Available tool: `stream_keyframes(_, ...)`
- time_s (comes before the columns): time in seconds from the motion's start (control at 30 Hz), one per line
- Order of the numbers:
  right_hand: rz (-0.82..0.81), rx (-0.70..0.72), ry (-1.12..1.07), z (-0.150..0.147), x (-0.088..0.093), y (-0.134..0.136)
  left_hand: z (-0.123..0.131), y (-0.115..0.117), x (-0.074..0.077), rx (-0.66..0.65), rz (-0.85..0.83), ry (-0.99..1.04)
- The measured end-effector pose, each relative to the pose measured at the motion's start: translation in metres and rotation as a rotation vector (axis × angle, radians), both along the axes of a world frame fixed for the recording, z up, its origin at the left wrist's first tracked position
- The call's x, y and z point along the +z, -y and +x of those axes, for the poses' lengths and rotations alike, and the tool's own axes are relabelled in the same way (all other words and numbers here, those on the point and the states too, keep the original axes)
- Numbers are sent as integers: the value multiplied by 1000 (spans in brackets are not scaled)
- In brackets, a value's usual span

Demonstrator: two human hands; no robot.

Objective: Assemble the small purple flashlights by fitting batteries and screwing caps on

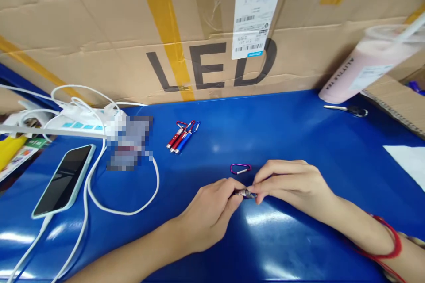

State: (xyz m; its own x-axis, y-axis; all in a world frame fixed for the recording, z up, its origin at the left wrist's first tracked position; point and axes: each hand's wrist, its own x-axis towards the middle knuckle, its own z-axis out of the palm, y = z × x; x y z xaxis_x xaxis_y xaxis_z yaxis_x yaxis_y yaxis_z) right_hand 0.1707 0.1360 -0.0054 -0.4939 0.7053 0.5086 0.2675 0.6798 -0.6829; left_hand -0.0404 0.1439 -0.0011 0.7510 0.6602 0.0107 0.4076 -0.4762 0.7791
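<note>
My left hand [212, 212] and my right hand [295, 188] meet near the middle of the view, above the blue table. Between their fingertips is a small dark and silvery object [245, 193], pinched at its left end by my left hand and at its right end by my right. Fingers cover most of it, so I cannot tell what it is. Just beyond them lies a purple carabiner [240, 169] with a silver gate. Farther back to the left, two red penlights [175, 138] and a blue penlight [183, 142] rest side by side, with carabiners at their upper ends.
A phone [64, 181] and white cables lie on the left, near a power strip [83, 123]. A large cardboard box [116, 62] stands along the back of the blue table [282, 132]. At right are a pink drink cup [355, 70], a key [353, 110] and white paper [407, 163].
</note>
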Motion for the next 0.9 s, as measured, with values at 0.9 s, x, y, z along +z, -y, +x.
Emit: stream_keyframes(0.9, -56, -25, 290, -8, 7, 8, 2, 0, -15, -31, 222, 242)
